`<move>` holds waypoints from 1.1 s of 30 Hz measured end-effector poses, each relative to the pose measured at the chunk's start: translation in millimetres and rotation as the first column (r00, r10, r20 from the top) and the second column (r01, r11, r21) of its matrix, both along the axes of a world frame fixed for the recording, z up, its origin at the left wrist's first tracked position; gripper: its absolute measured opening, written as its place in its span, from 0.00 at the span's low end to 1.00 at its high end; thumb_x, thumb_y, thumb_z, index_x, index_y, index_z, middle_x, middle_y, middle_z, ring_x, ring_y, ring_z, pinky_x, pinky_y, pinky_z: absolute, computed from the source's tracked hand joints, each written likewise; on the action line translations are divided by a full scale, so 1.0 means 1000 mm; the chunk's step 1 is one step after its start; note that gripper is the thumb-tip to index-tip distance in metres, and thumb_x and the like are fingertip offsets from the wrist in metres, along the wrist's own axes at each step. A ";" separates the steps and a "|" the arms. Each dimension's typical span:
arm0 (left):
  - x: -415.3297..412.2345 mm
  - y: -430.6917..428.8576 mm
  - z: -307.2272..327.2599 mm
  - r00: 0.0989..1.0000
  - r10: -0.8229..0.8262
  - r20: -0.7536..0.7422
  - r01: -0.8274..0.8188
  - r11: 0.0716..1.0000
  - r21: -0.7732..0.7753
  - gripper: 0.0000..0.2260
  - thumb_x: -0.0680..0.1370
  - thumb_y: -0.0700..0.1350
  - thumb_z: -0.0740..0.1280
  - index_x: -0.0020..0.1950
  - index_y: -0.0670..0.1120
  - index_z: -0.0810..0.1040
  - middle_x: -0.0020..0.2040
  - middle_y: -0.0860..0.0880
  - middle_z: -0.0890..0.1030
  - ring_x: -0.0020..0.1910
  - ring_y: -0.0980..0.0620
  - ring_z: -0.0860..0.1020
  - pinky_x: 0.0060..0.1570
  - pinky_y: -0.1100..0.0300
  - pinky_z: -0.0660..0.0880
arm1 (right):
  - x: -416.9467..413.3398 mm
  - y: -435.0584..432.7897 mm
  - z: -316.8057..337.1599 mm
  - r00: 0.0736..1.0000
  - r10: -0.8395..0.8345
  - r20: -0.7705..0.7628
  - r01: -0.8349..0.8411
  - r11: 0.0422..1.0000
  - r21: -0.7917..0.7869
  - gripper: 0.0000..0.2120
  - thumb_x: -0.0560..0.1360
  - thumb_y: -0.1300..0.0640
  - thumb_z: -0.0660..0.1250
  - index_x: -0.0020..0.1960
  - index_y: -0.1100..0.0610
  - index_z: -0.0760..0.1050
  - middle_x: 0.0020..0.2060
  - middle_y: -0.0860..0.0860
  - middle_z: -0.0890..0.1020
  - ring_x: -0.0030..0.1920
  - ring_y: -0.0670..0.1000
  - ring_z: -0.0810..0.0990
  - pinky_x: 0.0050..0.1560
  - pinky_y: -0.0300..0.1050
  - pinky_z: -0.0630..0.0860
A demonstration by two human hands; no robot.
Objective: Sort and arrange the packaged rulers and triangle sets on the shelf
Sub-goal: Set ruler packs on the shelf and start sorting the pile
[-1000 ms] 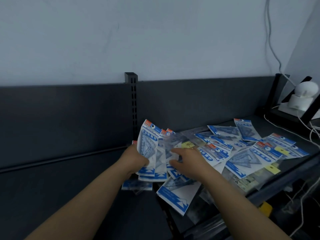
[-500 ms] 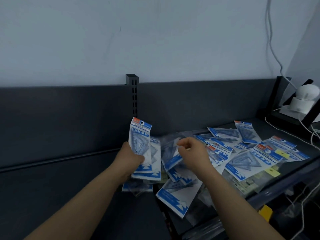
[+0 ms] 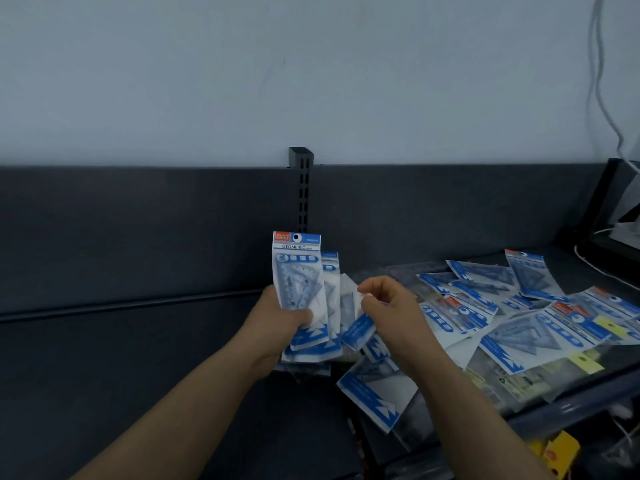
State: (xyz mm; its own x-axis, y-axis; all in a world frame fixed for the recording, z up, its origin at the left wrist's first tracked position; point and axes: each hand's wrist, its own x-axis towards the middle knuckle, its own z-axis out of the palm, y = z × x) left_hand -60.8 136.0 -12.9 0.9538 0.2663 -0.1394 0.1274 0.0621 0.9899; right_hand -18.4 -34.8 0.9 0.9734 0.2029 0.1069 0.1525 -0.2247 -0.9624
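Note:
My left hand (image 3: 277, 320) grips an upright stack of blue-and-white geometric set packs (image 3: 298, 275) above the dark shelf (image 3: 138, 375). My right hand (image 3: 388, 306) pinches one more pack (image 3: 358, 329) by its edge, just right of the stack and tilted. A loose heap of the same packs (image 3: 526, 327) lies spread over the right part of the shelf. One pack (image 3: 374, 393) lies face down at the shelf's front, below my right hand.
A slotted black upright (image 3: 302, 188) splits the shelf's dark back panel. White cables (image 3: 602, 64) hang down the wall at the right, and more run across the shelf's far right corner. Yellow tags (image 3: 585, 362) lie among the heap. A yellow item (image 3: 561, 452) sits below the shelf edge.
My left hand has raised its stack upright and higher. My right hand has lifted one pack out of the heap and brought it toward the stack.

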 end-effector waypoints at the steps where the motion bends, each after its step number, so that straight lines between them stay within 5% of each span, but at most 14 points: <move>1: -0.004 0.005 0.001 0.999 0.023 0.025 -0.024 1.000 0.020 0.19 0.74 0.31 0.67 0.63 0.45 0.72 0.56 0.45 0.81 0.53 0.46 0.81 0.50 0.49 0.80 | -0.003 0.003 -0.001 1.000 0.002 0.005 -0.002 1.000 0.005 0.08 0.75 0.63 0.63 0.46 0.51 0.75 0.47 0.50 0.80 0.48 0.50 0.79 0.51 0.55 0.77; 4: -0.019 0.019 0.004 0.993 0.073 0.087 -0.079 0.995 0.067 0.21 0.74 0.32 0.67 0.64 0.47 0.70 0.57 0.47 0.80 0.52 0.48 0.81 0.46 0.52 0.80 | -0.015 0.016 0.000 0.998 0.055 0.012 -0.055 0.997 0.053 0.10 0.75 0.62 0.67 0.54 0.51 0.74 0.51 0.46 0.78 0.42 0.37 0.80 0.38 0.34 0.76; 6: -0.036 0.030 0.009 0.986 0.114 0.125 -0.125 0.988 0.087 0.20 0.74 0.33 0.67 0.63 0.48 0.69 0.55 0.49 0.79 0.51 0.50 0.80 0.42 0.55 0.80 | -0.025 0.030 0.001 0.997 0.075 0.018 -0.076 0.996 0.046 0.17 0.74 0.60 0.71 0.60 0.50 0.72 0.52 0.42 0.76 0.42 0.31 0.78 0.34 0.29 0.75; 11: -0.087 0.074 0.014 0.966 0.213 0.149 -0.228 0.969 0.096 0.21 0.74 0.32 0.66 0.63 0.49 0.69 0.55 0.50 0.79 0.51 0.51 0.80 0.41 0.57 0.79 | -0.060 0.087 0.004 0.994 0.095 -0.054 -0.091 0.993 0.072 0.19 0.70 0.60 0.74 0.59 0.51 0.75 0.50 0.49 0.82 0.46 0.51 0.84 0.48 0.54 0.82; 18: -0.179 0.164 0.020 0.959 0.265 0.103 -0.278 0.950 0.139 0.20 0.74 0.29 0.65 0.60 0.49 0.72 0.52 0.50 0.82 0.48 0.53 0.82 0.32 0.65 0.78 | -0.129 0.187 -0.001 0.977 0.183 -0.106 -0.179 0.983 0.048 0.06 0.72 0.61 0.73 0.46 0.55 0.78 0.42 0.52 0.85 0.40 0.50 0.85 0.42 0.49 0.83; 21: -0.207 0.195 0.017 0.960 0.275 0.052 -0.280 0.947 0.159 0.19 0.74 0.28 0.66 0.58 0.48 0.73 0.49 0.50 0.81 0.45 0.55 0.81 0.29 0.67 0.76 | -0.153 0.219 -0.010 0.981 0.184 -0.065 -0.185 0.983 -0.016 0.04 0.74 0.60 0.71 0.46 0.55 0.76 0.41 0.51 0.84 0.37 0.47 0.84 0.33 0.39 0.78; 26: -0.228 0.229 0.009 0.963 0.267 -0.028 -0.254 0.941 0.224 0.19 0.72 0.28 0.66 0.56 0.48 0.73 0.49 0.50 0.81 0.46 0.54 0.80 0.36 0.63 0.77 | -0.175 0.252 -0.026 0.992 0.129 0.011 -0.125 0.979 -0.158 0.03 0.76 0.59 0.67 0.48 0.57 0.76 0.42 0.49 0.82 0.37 0.42 0.81 0.29 0.33 0.72; 29: -0.226 0.239 0.003 0.964 0.254 -0.082 -0.228 0.942 0.245 0.25 0.70 0.28 0.67 0.63 0.47 0.70 0.55 0.48 0.80 0.52 0.50 0.79 0.45 0.56 0.79 | -0.177 0.261 -0.034 0.994 0.096 0.057 -0.080 0.968 -0.238 0.02 0.77 0.59 0.64 0.49 0.56 0.75 0.46 0.50 0.80 0.40 0.43 0.79 0.30 0.34 0.71; 33: -0.223 0.243 -0.003 0.950 0.291 -0.114 -0.222 0.884 0.412 0.22 0.73 0.33 0.68 0.64 0.46 0.67 0.51 0.53 0.74 0.50 0.54 0.74 0.45 0.60 0.72 | -0.175 0.265 -0.042 0.994 0.075 0.076 -0.049 0.950 -0.307 0.04 0.78 0.62 0.60 0.50 0.56 0.73 0.44 0.48 0.76 0.39 0.44 0.76 0.35 0.40 0.76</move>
